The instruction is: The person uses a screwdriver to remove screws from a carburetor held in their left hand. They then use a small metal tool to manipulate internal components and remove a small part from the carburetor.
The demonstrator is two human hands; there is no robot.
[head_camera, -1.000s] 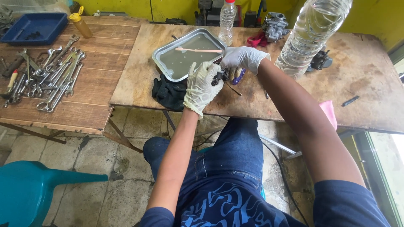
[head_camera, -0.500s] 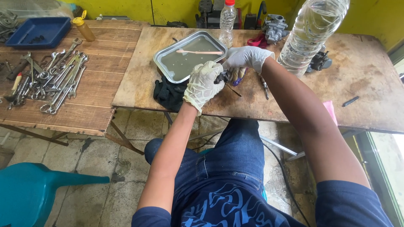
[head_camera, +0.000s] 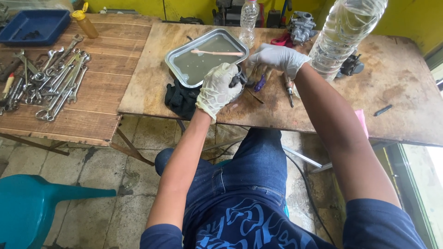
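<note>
Metal tray (head_camera: 177, 69) of murky liquid with a pale brush (head_camera: 217, 52) lying in it, black cloth (head_camera: 181, 99) just near of the tray, spread of wrenches (head_camera: 50, 80) on the left table, blue bin (head_camera: 32, 25) far left, large clear water bottle (head_camera: 344, 34) at right, teal watering can (head_camera: 32, 207) on the floor

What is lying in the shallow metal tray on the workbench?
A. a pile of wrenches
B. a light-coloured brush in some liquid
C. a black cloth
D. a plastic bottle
B: the metal tray holds murky liquid with a pale brush lying across it; the wrenches lie on the other table, and the black cloth sits beside the tray.
</note>
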